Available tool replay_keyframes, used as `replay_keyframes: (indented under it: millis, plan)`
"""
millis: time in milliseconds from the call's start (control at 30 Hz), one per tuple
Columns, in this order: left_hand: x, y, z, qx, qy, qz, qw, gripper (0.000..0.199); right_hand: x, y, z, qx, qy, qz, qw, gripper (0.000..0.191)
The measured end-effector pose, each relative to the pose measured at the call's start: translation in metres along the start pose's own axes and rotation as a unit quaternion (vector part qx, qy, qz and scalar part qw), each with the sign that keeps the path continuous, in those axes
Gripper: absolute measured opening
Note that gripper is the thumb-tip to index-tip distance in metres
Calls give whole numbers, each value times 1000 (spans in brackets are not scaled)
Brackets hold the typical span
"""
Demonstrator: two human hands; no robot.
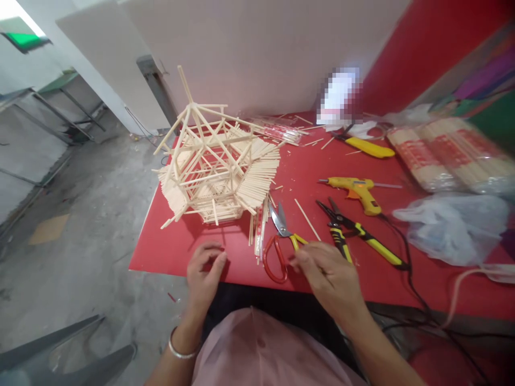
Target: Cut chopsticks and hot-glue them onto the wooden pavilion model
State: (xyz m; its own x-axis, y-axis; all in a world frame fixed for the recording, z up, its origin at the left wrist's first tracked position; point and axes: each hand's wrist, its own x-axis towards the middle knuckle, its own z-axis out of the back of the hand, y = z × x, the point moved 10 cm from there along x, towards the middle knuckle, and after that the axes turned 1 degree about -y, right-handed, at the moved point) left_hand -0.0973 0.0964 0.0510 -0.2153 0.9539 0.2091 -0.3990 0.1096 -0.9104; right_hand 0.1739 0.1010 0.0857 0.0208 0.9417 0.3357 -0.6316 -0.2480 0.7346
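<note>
My left hand (206,273) is at the table's front edge, loosely curled with a gap between thumb and fingers, and nothing shows in it. My right hand (330,276) is closed, its thumb and fingertips together beside the yellow handle of the scissors (282,231); anything inside is hidden. The scissors lie with blades parted and one handle red. Beyond my left hand stands a lantern-like frame of thin wooden sticks (217,166), with fanned stick panels and a peaked top. A clear, red-printed packet of sticks (259,230) lies between frame and scissors.
On the red table (161,246), a yellow glue gun (358,190), pliers (370,241) and a yellow-handled tool (368,147) lie to the right. Bundled stick packs (454,150), a plastic bag (454,228) and a dark cable (408,268) are farther right. A glowing screen (338,96) is at the back.
</note>
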Motion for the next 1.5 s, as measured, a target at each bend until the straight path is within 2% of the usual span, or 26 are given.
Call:
replay_keyframes:
  millis: [67,133,233,267,333,400,500,633,733,1033,1133,1233,1367,1433,1500]
  plan:
    - [-7,7,7,16,-31,11,999,17,0,10,-4,-16,-9,33,999,26]
    - [-14,14,7,5,-35,38,999,19,-2,18,-12,-23,2,45,999,24]
    - [-19,12,-3,-8,-1,47,999,31,-8,25,-24,-37,35,57,997,38]
    - [-18,6,-5,-4,9,25,1000,36,-9,27,-26,-44,41,63,996,41]
    - [-15,-14,-8,13,20,-46,999,38,-11,30,-27,-60,42,84,994,34]
    - [-13,-32,-14,37,37,-114,992,30,-13,28,-28,-88,42,101,990,25]
    - [-14,-45,-24,58,55,-165,983,17,-18,15,-29,-158,32,102,982,30]
    - [-22,-40,-32,57,58,-176,981,12,-30,-10,-31,-255,21,66,964,41]
    - [-27,-33,-37,55,66,-174,981,13,-35,-21,-33,-300,36,34,952,45]
    - [-17,-24,-37,57,49,-146,986,13,-29,-37,-33,-353,161,-64,920,65]
    - [-16,-26,-40,58,55,-150,985,14,-30,-44,-27,-342,177,-112,916,70]
    - [-16,-31,-47,61,69,-166,982,14,-28,-50,-18,-295,176,-162,925,73]
    - [-16,-36,-58,102,83,-188,973,14,-29,-61,-16,-197,193,-231,933,64]
    - [-18,-40,-67,145,94,-204,964,14,-26,-61,-16,-181,176,-225,941,60]
    - [-20,-44,-80,195,120,-227,946,23,-21,-60,-13,-180,140,-203,952,59]
